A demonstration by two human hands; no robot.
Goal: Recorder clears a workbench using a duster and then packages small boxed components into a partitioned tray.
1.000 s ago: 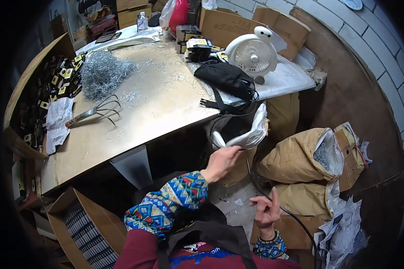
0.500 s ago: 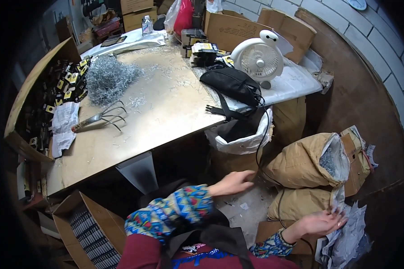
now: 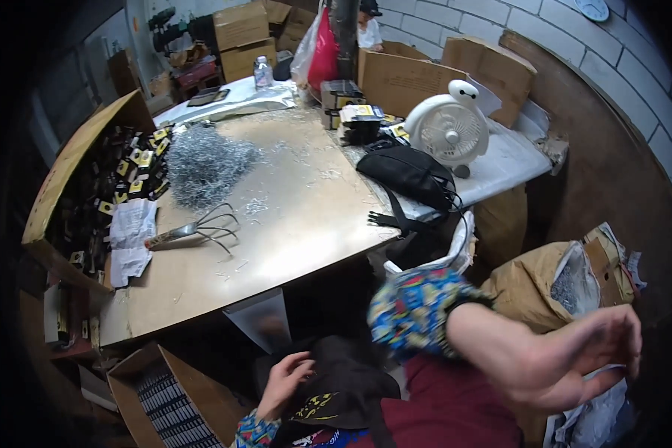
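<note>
- Curling loosely, the left hand (image 3: 285,381) is half unfolded with nothing seen in its grasp; it is just in front of the black cloth apron (image 3: 343,377), contact unclear.
- Right hand (image 3: 575,362): palm cupped, fingers part bent and slightly blurred, some fingertips hidden; nothing visible in its hold. Forearm bare below one quilted-looking sleeve (image 3: 414,310), multicoloured geometric pattern.
- Brown paper sack (image 3: 523,287), creased, mouth lined in white plastic: just beyond the right wrist, at the person's right. Grey metal pieces (image 3: 564,291) show inside, too fine to count.
- Tabletop (image 3: 299,228): smooth, pale, glossy under the light. One tangled mound of thin silvery wire pieces (image 3: 209,166), bristly texture, uncountable; strays scattered around it.
- Hand rake (image 3: 183,234), count one: metal, several curved tines, worn handle end resting against one crumpled white paper sheet (image 3: 132,240).
- Long carton (image 3: 89,168) at the left edge, one, holding many small black-and-yellow boxes (image 3: 131,175), jumbled, beyond counting.
- Fan (image 3: 452,136), one: white plastic, round grille, rounded figure head on top. In front of it, one soft black fabric bag (image 3: 407,168) with a strap and buckle.
- Far end: one clear plastic bottle (image 3: 263,75); one red plastic bag (image 3: 323,54), glossy, wrinkled.
- Lower left: one cardboard box (image 3: 220,407) with rows of dark, striped packs (image 3: 170,407), exact number unreadable.
</note>
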